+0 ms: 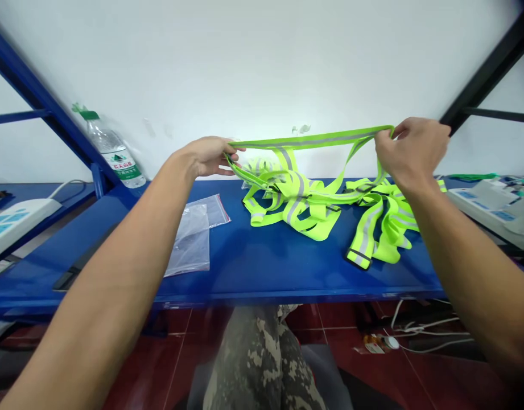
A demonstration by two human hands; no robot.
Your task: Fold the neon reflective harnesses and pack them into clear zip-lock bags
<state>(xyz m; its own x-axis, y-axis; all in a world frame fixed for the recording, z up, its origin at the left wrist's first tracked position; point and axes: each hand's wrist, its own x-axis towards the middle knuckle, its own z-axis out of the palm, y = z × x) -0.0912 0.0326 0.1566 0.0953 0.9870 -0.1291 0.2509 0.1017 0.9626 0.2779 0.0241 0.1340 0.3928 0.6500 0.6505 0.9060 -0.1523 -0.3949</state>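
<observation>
Between my two hands a neon yellow-green reflective strap [313, 140] with a grey stripe is stretched above the blue table [253, 267]. My left hand [213, 156] pinches its left end, near a small dark piece. At the other end my right hand [411, 148] has its fingers closed round the strap. Looser loops of the same webbing hang from it onto a tangled heap of straps [302, 199] below. Another bunch of reflective straps [366, 233], with a black buckle at its near end, lies below my right hand.
Clear zip bags [189, 242] lie left of the straps. A water bottle [119, 154] leans against the wall at the back left. A dark flat object [80, 265] is partly behind my left forearm. White power strips [20, 219] and blue frame posts [44, 102] flank the table.
</observation>
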